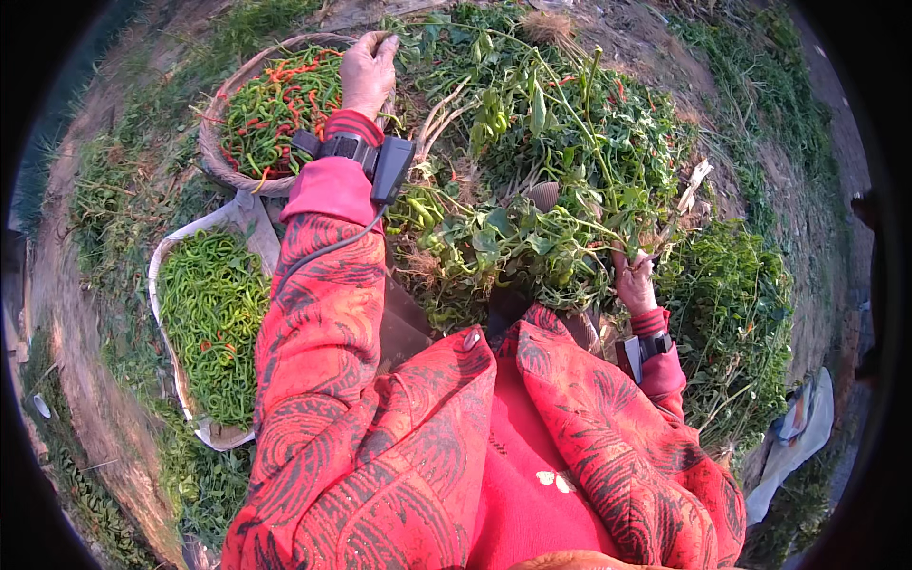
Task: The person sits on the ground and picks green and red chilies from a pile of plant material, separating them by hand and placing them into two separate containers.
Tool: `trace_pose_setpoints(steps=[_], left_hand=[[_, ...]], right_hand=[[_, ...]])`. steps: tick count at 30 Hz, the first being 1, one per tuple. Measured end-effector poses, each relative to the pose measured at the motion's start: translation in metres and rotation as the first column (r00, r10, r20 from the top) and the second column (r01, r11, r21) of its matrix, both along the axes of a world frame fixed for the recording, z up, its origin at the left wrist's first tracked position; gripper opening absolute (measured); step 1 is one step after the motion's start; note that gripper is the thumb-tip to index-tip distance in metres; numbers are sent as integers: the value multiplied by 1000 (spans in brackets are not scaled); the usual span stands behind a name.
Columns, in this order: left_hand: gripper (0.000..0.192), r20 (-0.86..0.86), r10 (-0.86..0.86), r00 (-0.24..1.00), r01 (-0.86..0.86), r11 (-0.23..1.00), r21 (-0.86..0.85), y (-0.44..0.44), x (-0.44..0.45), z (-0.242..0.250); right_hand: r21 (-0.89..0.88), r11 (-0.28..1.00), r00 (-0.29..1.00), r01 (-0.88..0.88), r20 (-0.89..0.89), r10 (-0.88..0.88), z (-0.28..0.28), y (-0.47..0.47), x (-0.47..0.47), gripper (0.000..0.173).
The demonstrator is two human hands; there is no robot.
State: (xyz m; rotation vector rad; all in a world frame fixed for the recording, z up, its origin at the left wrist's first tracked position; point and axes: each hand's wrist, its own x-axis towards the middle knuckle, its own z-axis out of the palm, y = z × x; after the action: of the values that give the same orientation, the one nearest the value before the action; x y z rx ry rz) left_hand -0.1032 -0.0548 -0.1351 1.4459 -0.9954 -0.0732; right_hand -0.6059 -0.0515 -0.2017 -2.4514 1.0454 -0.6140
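My left hand [369,75] is raised at the right rim of a round woven basket [212,146], which is full of green and red chili peppers [285,107]. Its thumb and fingers are pinched at the far end of a long leafy branch of an uprooted pepper plant [591,135]; the fingertips partly hide the contact. Low on the right, my right hand [636,283] grips the stems of this plant near their base. Green peppers [494,117] hang among the leaves. More leafy stems with peppers [420,214] lie across the front of my knees.
A white-edged sack [155,285] of mostly green chili peppers [214,320] sits below the basket. Heaped pepper plants [641,142] with dry roots [547,28] lie ahead. Another leafy pile [734,306] is at the right, near a pale plastic sheet [801,442].
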Motion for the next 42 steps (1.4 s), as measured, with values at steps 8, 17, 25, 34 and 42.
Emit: trace_pose_setpoints(steps=[8,17,25,34,42], left_hand=[[27,519,504,690,-688,680,255,34,24,22],[12,-611,224,760,-339,937,-79,79,88,7],[11,-702,-526,480,560,800,-217,57,-19,39],[35,-615,-481,625,768,523,371,50,-87,28],[21,-797,-519,309,830,556,-40,31,-106,14]], right_hand=[[-45,995,995,-85,51,87,5,0,4,27],[105,994,949,3,314,-36,9,6,11,17],[-412,905,993,-105,1,116,-1,-1,12,24],[334,940,908,-71,411,-78,4,2,18,19],[373,926,904,-59,413,-109,-2,1,15,20]])
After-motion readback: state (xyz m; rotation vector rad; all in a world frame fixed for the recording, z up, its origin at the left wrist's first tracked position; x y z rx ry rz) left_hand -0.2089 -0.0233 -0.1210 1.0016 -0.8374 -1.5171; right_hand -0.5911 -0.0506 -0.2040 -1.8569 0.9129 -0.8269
